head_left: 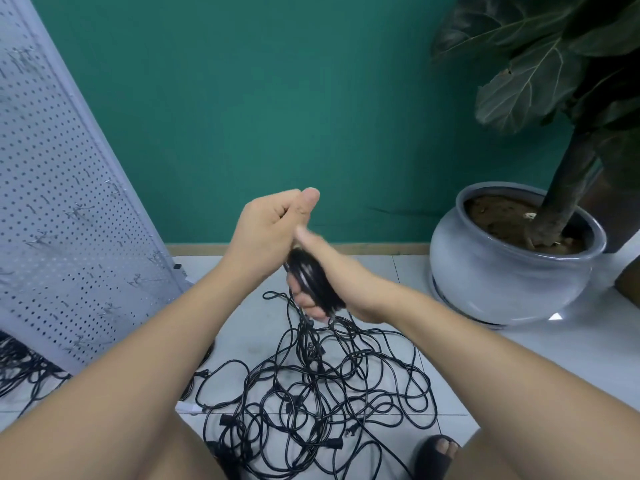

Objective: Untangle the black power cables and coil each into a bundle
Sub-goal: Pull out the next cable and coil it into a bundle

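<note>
Tangle: black power cables point(329, 386) heaped on the floor between the legs, one strand rising to the coil point(313, 284).
Hands: close together. The right hand point(332, 271) grips the coil; the left hand point(273, 220), just above, seems curled on its top.
Risk: tugging the trailing strand likely tightens knots; a slack grip lets loops spring off.

Left forearm point(138, 348) and right forearm point(450, 327) are sleeveless; a black open-toed sandal point(433, 460) shows toes.
</note>
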Demonstrator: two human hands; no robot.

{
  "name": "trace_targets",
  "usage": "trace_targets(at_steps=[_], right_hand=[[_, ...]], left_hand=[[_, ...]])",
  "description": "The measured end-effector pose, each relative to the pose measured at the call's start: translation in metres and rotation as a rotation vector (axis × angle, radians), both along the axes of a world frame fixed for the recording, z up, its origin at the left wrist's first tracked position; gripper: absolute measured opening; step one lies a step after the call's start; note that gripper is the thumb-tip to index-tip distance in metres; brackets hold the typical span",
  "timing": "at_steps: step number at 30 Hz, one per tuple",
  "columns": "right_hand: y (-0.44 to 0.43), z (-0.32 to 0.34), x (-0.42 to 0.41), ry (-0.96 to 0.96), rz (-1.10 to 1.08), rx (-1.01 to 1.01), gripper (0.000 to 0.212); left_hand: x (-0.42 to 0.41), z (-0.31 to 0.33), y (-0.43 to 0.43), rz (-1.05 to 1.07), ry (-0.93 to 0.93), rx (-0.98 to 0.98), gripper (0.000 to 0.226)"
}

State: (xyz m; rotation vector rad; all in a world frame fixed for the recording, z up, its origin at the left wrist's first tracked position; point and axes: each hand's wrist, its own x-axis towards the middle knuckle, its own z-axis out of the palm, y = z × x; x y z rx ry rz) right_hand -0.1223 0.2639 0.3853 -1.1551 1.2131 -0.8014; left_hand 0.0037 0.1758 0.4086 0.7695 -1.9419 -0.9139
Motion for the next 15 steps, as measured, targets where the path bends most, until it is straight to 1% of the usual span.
trace_targets(at_steps=[2,3,4,8,11,12,13,14,15], right_hand=[[0.008,0.000,0.007,0.066,0.139,-0.016,0.057],[0.011,0.001,0.009,0.098,0.166,-0.052,0.046],[0.014,0.003,0.010,0.122,0.165,-0.094,0.041],[0.018,0.018,0.007,0.118,0.036,-0.245,0.040],[0.019,0.028,0.002,0.022,-0.035,-0.301,0.036],[0.019,0.030,0.001,-0.035,-0.055,-0.318,0.036],[0.019,0.032,0.001,-0.103,-0.077,-0.335,0.036],[0.018,0.033,0.001,-0.174,-0.104,-0.352,0.035],[0.017,0.035,0.000,-0.232,-0.138,-0.365,0.033]], left_hand=[[0.000,0.000,-0.001,0.011,-0.016,0.052,0.068],[0.000,-0.001,-0.003,0.016,-0.023,0.081,0.070],[0.001,-0.002,-0.004,0.008,-0.026,0.112,0.071],[-0.003,-0.010,-0.012,-0.072,-0.072,0.296,0.072],[-0.010,-0.021,-0.005,-0.105,-0.107,0.463,0.066],[-0.012,-0.027,-0.002,-0.119,-0.114,0.492,0.059],[-0.014,-0.032,0.005,-0.154,-0.105,0.498,0.045],[-0.016,-0.038,0.012,-0.195,-0.085,0.490,0.025],[-0.018,-0.041,0.020,-0.218,-0.041,0.501,0.009]])
